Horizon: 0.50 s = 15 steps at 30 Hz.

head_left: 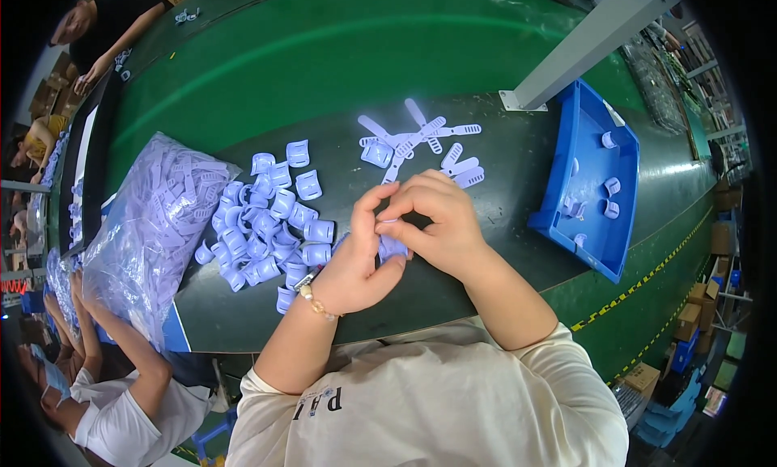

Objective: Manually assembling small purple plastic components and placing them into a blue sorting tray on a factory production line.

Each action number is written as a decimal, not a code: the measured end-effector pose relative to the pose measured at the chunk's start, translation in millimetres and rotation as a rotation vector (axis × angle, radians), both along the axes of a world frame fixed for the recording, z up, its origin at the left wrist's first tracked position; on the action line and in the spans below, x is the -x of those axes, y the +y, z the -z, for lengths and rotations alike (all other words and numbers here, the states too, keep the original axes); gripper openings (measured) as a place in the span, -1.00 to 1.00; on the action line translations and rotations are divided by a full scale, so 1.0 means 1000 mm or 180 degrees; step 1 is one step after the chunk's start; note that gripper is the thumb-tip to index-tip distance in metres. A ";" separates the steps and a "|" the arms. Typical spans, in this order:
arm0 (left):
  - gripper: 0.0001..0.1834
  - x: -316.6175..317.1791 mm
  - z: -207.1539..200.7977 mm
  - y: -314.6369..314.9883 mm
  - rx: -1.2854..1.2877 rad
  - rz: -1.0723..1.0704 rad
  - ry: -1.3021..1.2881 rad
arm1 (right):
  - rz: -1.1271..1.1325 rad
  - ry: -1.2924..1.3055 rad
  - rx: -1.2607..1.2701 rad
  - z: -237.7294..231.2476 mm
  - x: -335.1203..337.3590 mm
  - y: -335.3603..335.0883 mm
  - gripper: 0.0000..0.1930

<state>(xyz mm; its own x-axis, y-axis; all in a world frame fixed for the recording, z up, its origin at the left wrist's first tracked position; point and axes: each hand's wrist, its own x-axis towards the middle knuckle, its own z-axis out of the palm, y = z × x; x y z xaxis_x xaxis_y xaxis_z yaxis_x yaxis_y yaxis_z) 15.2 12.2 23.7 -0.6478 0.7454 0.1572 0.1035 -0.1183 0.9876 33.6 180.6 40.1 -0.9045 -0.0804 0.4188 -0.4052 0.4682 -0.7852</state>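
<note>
**Both hands pinched on one small lilac plastic part, mid-table**

Left hand and right hand met over the dark table, fingers curled narrow, thumbs and forefingers closed together on a small lilac plastic part. Part sat between the two hands, just above the table's near-centre; most of it hidden by fingers, exact shape couldn't be told. Left wrist wore a bead bracelet.

To the left of the hands, touching nothing else, lay a loose pile of lilac clips, same colour as the held part, curved, tumbled over each other. Further left, at the table edge, a clear plastic bag, bulging, packed w/ lilac strips; it rested partly on a blue-and-white sheet. Beyond the hands, toward the far side, a small scatter of flat slotted lilac strips, some crossing each other, plus one clip among them.

Right side: blue plastic tray, rectangular, tilted in view, holding a few lilac pieces well apart from each other. White post w/ flat base plate stood just behind the tray. Green surface ran behind the dark table; yellow-black striped tape ran along the right.

Another person's arm reached toward the bag from lower left.
</note>
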 end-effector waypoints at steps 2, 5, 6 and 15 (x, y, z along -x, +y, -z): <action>-0.20 0.001 0.001 -0.001 -0.0022 -0.0043 -0.0075 | -0.0108 -0.0063 0.0062 0.002 0.001 -0.001 -0.84; -0.21 0.001 0.002 -0.001 -0.0041 0.0003 -0.0280 | -0.0099 -0.0143 0.0079 0.003 0.000 -0.001 -0.85; -0.20 0.001 0.001 -0.001 -0.0093 0.0005 -0.0382 | -0.0100 -0.0141 0.0079 0.002 0.000 -0.001 -0.85; -0.12 -0.001 0.003 -0.004 -0.0324 -0.0046 -0.0552 | -0.0077 -0.0034 0.0160 0.001 0.002 0.000 -0.87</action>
